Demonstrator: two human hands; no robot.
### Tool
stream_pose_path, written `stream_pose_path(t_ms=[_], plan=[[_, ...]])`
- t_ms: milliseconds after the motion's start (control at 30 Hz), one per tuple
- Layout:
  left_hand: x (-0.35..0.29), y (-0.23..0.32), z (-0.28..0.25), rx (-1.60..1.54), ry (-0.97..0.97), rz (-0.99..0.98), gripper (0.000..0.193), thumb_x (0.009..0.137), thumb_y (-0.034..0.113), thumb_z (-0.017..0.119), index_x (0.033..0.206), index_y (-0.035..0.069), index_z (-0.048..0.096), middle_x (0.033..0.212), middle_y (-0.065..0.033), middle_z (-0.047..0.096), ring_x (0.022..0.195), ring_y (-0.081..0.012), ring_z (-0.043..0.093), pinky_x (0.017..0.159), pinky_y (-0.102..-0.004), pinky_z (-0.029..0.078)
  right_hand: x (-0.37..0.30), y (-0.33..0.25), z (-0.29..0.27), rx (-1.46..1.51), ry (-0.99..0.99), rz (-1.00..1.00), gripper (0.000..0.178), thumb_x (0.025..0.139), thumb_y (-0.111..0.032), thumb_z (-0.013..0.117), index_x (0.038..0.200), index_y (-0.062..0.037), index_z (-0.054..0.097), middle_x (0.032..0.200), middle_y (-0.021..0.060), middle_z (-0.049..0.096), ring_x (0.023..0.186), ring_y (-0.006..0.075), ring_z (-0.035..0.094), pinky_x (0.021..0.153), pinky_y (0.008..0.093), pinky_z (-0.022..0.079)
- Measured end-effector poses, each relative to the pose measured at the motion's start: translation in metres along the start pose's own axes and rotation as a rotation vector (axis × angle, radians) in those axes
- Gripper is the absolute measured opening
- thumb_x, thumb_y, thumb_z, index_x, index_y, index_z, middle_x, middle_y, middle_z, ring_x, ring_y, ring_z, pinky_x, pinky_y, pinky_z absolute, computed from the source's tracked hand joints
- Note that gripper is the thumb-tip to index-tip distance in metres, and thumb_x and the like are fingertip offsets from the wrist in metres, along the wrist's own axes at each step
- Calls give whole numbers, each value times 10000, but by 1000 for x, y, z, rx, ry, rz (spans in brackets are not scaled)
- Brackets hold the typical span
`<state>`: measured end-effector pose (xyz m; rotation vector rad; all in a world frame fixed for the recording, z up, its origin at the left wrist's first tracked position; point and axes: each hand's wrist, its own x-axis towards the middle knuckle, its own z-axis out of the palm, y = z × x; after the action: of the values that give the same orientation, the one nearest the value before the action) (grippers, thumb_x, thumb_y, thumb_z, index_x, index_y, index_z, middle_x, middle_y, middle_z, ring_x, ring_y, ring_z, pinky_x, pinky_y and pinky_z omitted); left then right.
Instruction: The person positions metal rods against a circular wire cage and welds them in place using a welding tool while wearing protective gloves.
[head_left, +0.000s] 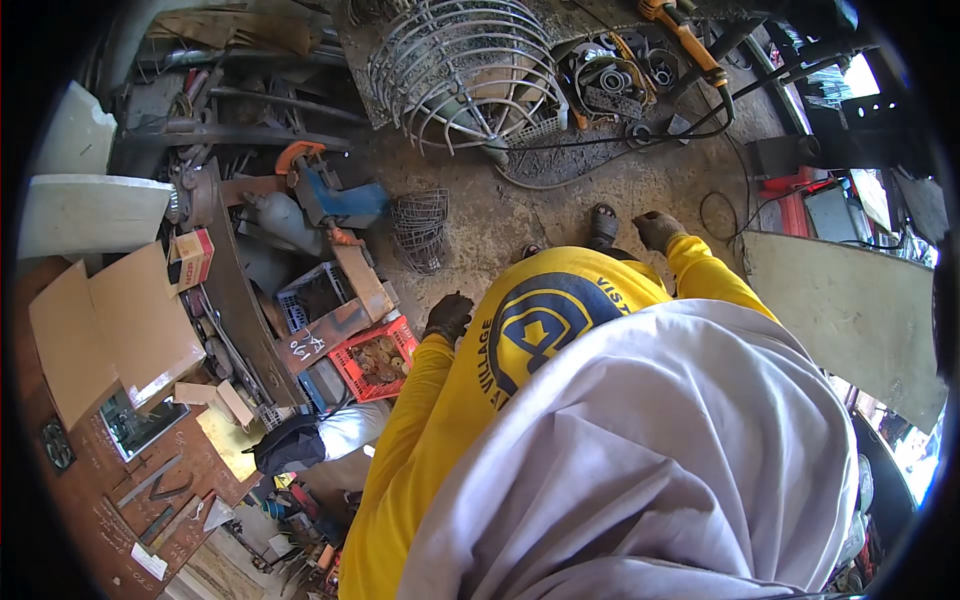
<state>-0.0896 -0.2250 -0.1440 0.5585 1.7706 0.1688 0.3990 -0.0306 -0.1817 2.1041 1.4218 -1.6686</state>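
My left hand (449,315), in a dark glove, hangs beside my body with its fingers slightly apart and nothing visible in it. Nearest to it is a red plastic crate (349,374) holding several brownish round pieces. My right hand (657,231), in a grey-brown glove, hangs on the other side above the floor. Its fingers look loosely bent, partly turned from view, and I see nothing in them. Neither hand touches any object that I can make out. Ahead of my feet stands a large cage of curved metal rods (470,62), and a small wire basket (420,228) sits to its left.
An orange power tool (688,45) lies at the far right, its cable trailing across the floor (560,205). A blue and orange machine (345,200) stands left. Farther left, cardboard (120,335) rests by a brown bench (95,490). A pale sheet (845,310) leans right.
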Motion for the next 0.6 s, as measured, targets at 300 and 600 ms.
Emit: stream_pose_path(t_ms=[300,600], plan=[[-8,10,2,127,12,-12,465,873,323,642,1245,47,607,1072,-89,652,856,-234,667,649,-405,582,-15,-7,4,-26,-11,44,431,954,-427,583,972,-14,706,753,86,673,646,210,630,640,367,491],[-3,3,5,112,-19,-16,507,864,331,654,1288,59,591,1112,-91,652,919,-247,674,656,-418,583,-16,-3,5,-30,-5,18,433,951,-414,593,1016,1,703,763,91,676,645,205,636,630,363,498]])
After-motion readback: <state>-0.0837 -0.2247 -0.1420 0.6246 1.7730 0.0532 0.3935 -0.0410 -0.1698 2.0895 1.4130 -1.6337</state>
